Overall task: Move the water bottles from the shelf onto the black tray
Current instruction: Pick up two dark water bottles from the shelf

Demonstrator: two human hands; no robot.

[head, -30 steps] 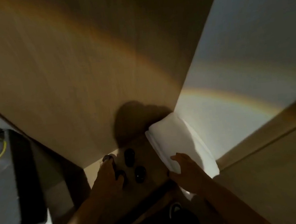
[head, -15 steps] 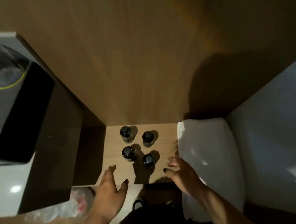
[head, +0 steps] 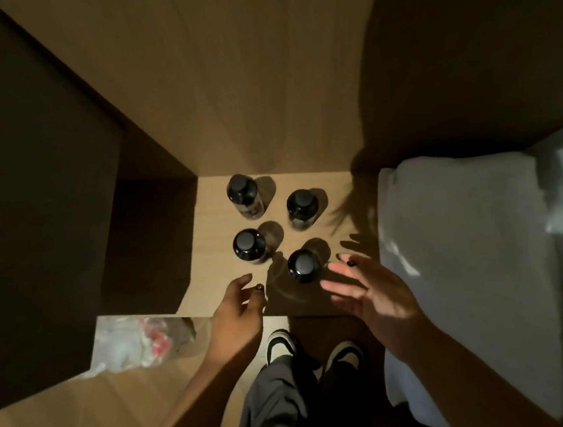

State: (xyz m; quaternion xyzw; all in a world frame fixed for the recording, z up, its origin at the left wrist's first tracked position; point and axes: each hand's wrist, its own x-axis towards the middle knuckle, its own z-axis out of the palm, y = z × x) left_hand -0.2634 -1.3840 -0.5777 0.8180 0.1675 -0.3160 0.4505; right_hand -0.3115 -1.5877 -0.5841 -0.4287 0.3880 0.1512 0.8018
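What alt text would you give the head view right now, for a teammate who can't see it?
Both open hands, left hand and right hand, reach toward four upright dark-capped water bottles on a wooden shelf, neither touching one. A white pillow lies right of the shelf; a crumpled plastic bag sits lower left. No black tray is visible.

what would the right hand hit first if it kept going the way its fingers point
Probably the nearest bottle: the right hand is open, fingers aimed at it. Depth is unclear from above.
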